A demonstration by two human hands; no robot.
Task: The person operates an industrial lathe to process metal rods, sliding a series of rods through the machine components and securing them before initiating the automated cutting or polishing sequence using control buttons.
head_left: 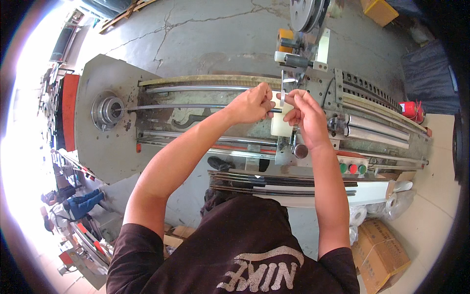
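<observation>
My left hand [252, 104] is closed round the right end of a long grey rod [176, 106]. The rod runs leftward into a round metal chuck [108, 110] on the machine's grey headstock. The rod's dark tip sticks out past my fingers, over a white block [280, 128]. Just to the right, my right hand [306, 115] has its fingers curled, with the fingertips at a narrow pale strip [282, 96]. The strip hangs below the metal plates and rollers, close to the rod tip. My fingers partly hide where they meet it.
Grey reels [308, 12] and an orange roll [285, 39] stand beyond the machine. A black-knobbed lever [299, 151] and coloured push buttons [352, 168] are near my right forearm. Several dark rods [284, 182] lie before me. A cardboard box [382, 255] sits at lower right.
</observation>
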